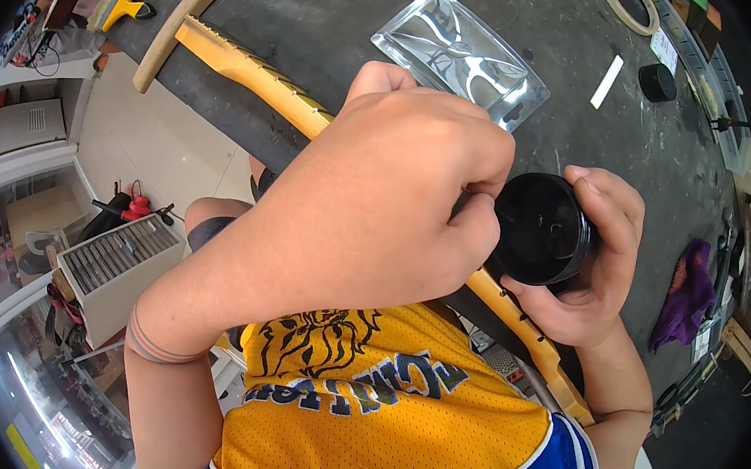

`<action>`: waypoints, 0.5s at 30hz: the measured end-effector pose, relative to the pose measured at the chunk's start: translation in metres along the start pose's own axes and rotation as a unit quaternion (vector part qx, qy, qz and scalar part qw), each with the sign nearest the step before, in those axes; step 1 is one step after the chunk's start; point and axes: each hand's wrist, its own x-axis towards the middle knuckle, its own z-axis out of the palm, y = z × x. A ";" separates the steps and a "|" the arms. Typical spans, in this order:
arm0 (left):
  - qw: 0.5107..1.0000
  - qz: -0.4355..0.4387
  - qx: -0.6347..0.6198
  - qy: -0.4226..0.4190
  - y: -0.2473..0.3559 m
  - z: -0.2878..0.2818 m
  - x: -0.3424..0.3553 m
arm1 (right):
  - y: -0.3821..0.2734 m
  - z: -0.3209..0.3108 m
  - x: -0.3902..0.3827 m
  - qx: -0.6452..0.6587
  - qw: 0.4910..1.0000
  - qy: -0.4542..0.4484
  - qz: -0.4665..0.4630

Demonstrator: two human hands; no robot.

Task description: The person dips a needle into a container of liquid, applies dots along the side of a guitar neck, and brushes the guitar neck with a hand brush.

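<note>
My left hand [411,184] is closed above a yellow wooden guitar neck [263,86], with bent fingers at the left edge of a round black jar [537,226]; what they pinch is hidden. My right hand [605,246] grips the jar from the right, its opening tilted up toward the camera and glossy dark inside. The neck lies diagonally under both hands, its upper-left end on a curved wooden rest [164,51]. Beyond my left hand lies a clear plastic blister tray [446,35].
The dark worktable [565,108] holds a white strip [605,80], a black cap [657,82], a tape roll [637,21], a purple cloth [683,297] and a yellow-handled brush [118,7]. At left are a slotted box [119,257] and a grey cabinet [8,144].
</note>
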 end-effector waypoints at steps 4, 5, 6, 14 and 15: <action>0.999 -0.021 -0.027 -0.010 -0.001 -0.006 -0.001 | -0.001 0.000 0.001 -0.003 1.000 -0.004 0.001; 0.998 -0.031 -0.044 -0.013 -0.002 -0.008 -0.001 | -0.001 0.000 0.000 0.002 1.000 -0.004 0.004; 0.998 -0.032 -0.043 -0.012 -0.002 -0.010 -0.002 | -0.001 0.001 0.000 0.007 1.000 -0.004 0.006; 0.954 -0.147 -0.257 0.044 -0.006 -0.046 -0.019 | 0.001 0.001 -0.002 0.022 1.000 -0.010 0.014; 0.946 -0.180 -0.267 0.031 -0.006 -0.060 -0.022 | 0.002 0.002 -0.003 0.026 0.999 -0.008 0.022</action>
